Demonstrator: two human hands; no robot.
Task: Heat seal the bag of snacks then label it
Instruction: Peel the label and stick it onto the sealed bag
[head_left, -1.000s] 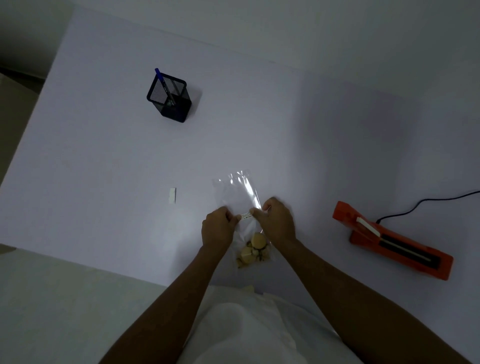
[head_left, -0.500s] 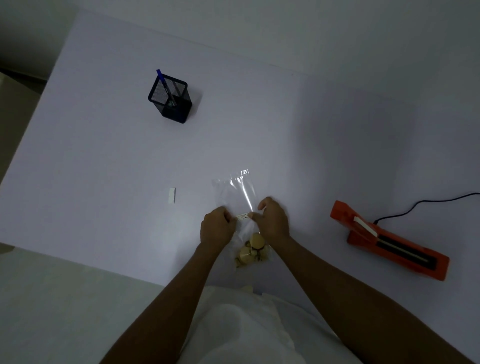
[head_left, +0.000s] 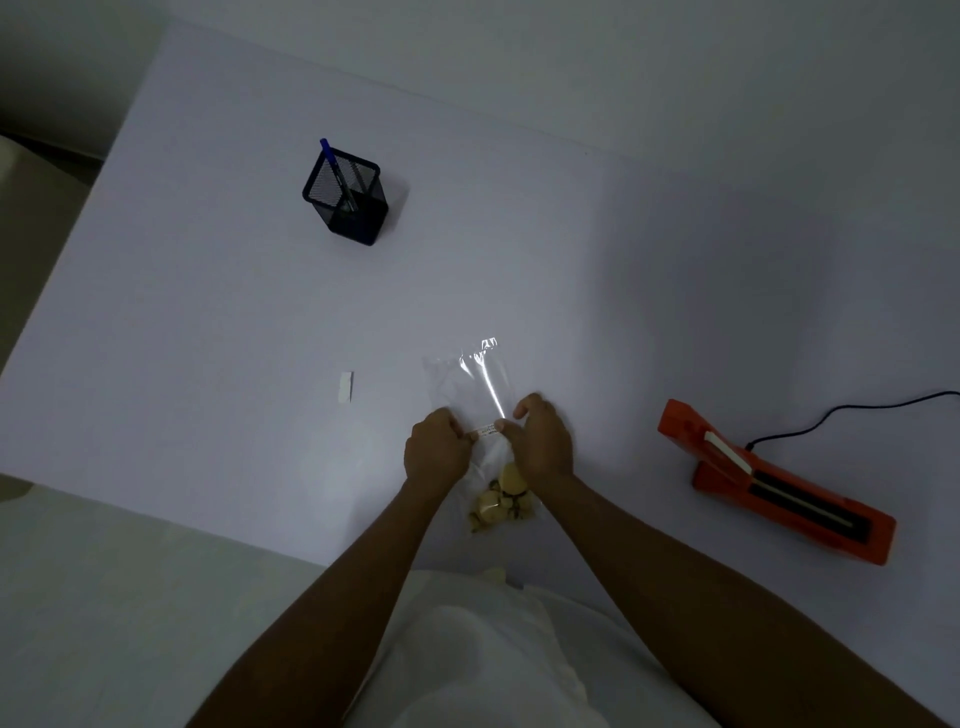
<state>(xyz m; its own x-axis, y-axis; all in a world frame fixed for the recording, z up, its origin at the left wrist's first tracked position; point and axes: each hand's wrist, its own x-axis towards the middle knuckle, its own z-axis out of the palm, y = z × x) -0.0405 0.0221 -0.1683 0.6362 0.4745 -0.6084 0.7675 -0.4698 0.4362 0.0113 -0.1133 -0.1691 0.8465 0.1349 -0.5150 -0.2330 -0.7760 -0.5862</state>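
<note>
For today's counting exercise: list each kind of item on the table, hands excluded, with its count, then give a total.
Snack bag: 1
Label held on the bag: 1
Paper strip: 1
Pen holder: 1
Pen in the holder: 1
Orange sealer: 1
Total: 6

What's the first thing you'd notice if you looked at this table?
Probably the bright orange heat sealer at the right, with its black cord. Next, two hands, the left hand and right hand, pinching a small label on a clear snack bag in the middle.
</note>
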